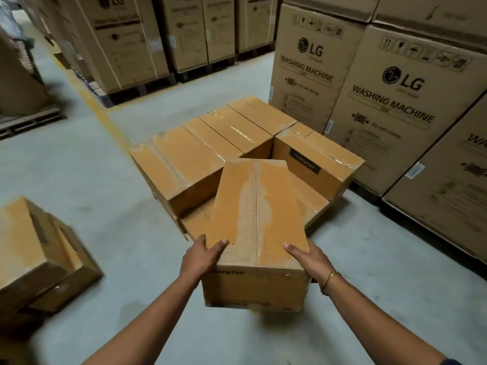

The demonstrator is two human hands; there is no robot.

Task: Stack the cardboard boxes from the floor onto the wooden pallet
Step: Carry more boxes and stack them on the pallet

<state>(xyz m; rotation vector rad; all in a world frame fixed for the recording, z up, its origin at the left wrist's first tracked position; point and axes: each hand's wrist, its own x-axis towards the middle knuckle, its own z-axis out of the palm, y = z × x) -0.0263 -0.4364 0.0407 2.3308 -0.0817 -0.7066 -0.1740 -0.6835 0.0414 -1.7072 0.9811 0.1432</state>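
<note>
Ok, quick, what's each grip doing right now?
The left grip holds the box.
The right grip holds the box too.

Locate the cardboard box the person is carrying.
Head view, lower centre: the cardboard box is held between the left hand and right hand, just in front of the stacked boxes.

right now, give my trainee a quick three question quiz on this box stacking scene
1. True or false: the left hand and right hand both hold the carried box.
2. The boxes waiting on the floor lie: A) to the person's left B) to the person's right C) on a shelf.
3. Fill in: the tall cartons at right read LG WASHING ____.
Key: 1 true; 2 A; 3 MACHINE.
</note>
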